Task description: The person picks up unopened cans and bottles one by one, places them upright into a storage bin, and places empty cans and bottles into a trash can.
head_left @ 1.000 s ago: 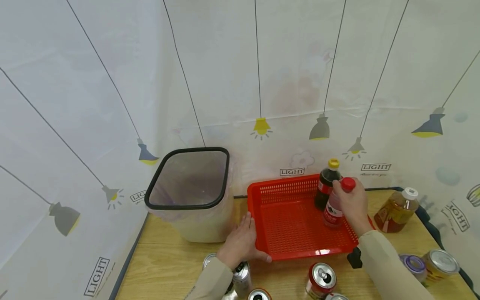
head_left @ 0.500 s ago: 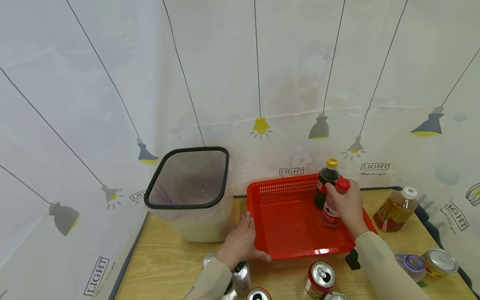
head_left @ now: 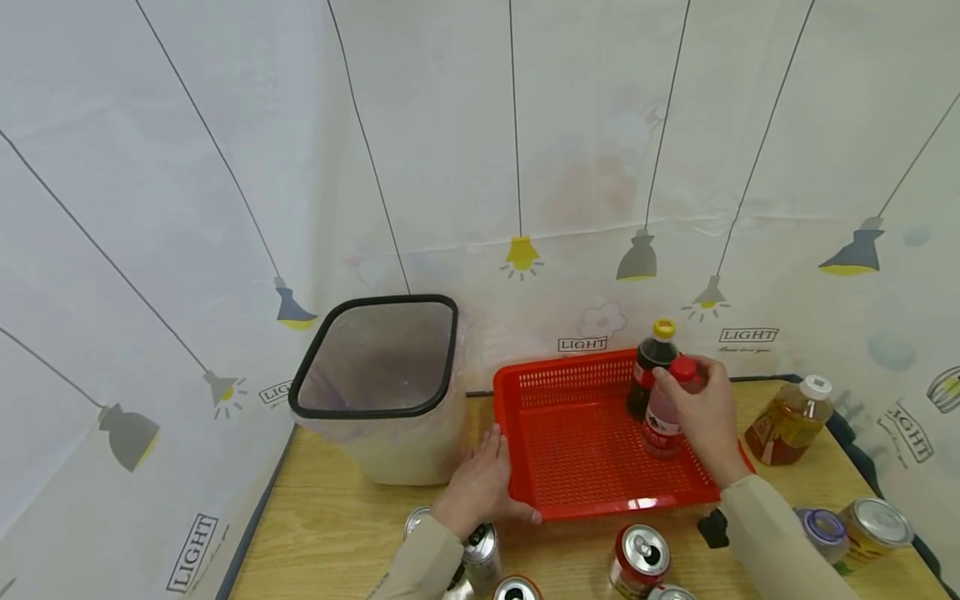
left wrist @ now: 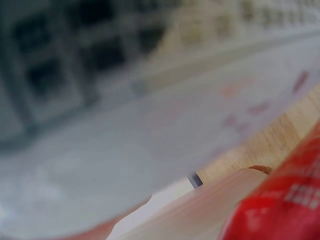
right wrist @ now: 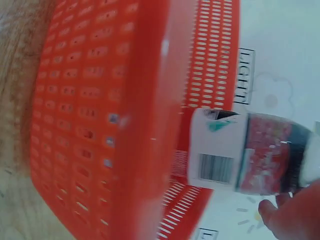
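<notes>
A red plastic basket point(head_left: 585, 450) stands on the table, with two bottles upright at its right end. One is a dark cola bottle point(head_left: 642, 392) with a yellow cap. In front of it is a pink drink bottle point(head_left: 662, 427) with a red cap. My right hand point(head_left: 705, 412) is around that bottle's upper part, thumb and fingers spread to either side with a gap at the neck; in the right wrist view its fingertips point(right wrist: 269, 209) lie beside the bottle. My left hand point(head_left: 482, 483) rests with straight fingers against the basket's left side.
A lined bin point(head_left: 375, 414) with a black rim stands left of the basket. Several cans, including a red one point(head_left: 640, 560), stand in front. On the right are an amber bottle point(head_left: 789, 425), a purple-lidded container point(head_left: 822, 533) and a silver-topped can point(head_left: 877, 525).
The pink bottle shifts slightly left, then stays put beside the cola bottle. My right hand's fingers have loosened around it and the wrist has moved a little right. My left hand stays still.
</notes>
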